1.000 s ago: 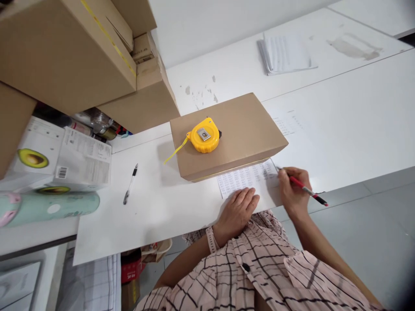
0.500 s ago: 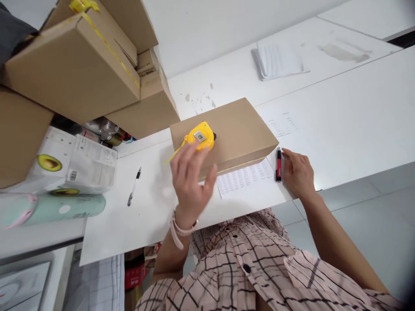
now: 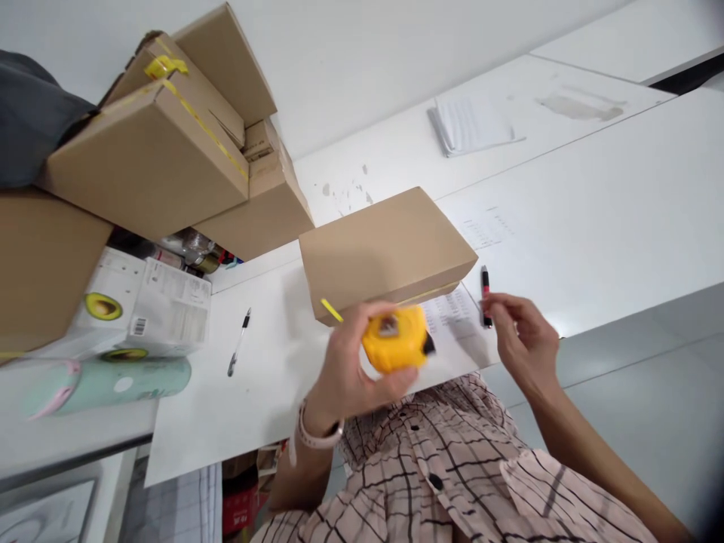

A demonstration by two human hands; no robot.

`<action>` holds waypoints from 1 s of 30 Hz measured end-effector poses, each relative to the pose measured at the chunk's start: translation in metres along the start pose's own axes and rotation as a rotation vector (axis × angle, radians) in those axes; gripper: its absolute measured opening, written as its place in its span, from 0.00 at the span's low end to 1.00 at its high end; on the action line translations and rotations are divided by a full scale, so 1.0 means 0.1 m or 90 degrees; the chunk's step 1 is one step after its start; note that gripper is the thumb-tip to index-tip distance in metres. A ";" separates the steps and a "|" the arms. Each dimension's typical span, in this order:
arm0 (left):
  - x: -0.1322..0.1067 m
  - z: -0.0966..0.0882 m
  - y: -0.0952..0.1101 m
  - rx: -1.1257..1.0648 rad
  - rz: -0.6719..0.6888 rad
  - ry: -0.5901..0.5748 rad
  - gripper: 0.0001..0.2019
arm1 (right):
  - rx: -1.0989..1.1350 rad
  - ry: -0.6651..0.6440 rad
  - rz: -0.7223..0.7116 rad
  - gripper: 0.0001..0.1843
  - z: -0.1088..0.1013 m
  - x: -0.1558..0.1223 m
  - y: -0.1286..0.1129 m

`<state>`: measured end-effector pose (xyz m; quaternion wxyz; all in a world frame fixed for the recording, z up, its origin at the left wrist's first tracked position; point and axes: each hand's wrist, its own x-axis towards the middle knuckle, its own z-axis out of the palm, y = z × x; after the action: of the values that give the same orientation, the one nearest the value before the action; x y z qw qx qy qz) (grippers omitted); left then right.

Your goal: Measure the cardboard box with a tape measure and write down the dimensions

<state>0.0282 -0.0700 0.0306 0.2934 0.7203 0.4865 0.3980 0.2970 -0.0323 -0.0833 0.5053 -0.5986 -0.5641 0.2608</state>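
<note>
My left hand (image 3: 348,369) is wrapped round a yellow tape measure (image 3: 394,338) and holds it in the air above the table's front edge, a short end of yellow tape sticking out to the left. My right hand (image 3: 523,335) hovers just right of it with fingers loosely spread and nothing in them, its fingertips near a red and black pen (image 3: 485,294) lying on the table. A flat cardboard box (image 3: 385,249) sits behind the tape measure, partly on a printed sheet (image 3: 452,311).
Stacked cardboard boxes (image 3: 152,151) fill the back left. A white avocado-printed box (image 3: 141,305), a mint bottle (image 3: 113,381) and a black pen (image 3: 238,341) lie at left. A stack of papers (image 3: 469,124) rests far back. The table edge (image 3: 237,452) runs along the front.
My left hand left the sheet, reached the tape measure on the box and lifted it off toward me. My right hand laid the red pen down beside the box and opened.
</note>
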 end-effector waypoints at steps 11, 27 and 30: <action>-0.48 0.15 -0.05 -0.084 -0.162 -0.064 0.36 | 0.361 -0.541 0.200 0.21 -0.10 -0.11 -0.60; -0.09 -1.22 -0.96 -0.135 -0.240 0.464 0.33 | 0.368 -0.150 0.181 0.11 0.68 1.79 -0.69; -0.05 -1.15 -1.01 -0.164 -0.265 0.441 0.31 | 0.346 -0.158 0.205 0.15 0.78 1.66 -0.64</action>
<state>-0.1185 -0.0349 0.0061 0.2745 0.3877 0.6377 0.6063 0.2392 0.1389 -0.0102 0.5264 -0.4867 -0.4296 0.5491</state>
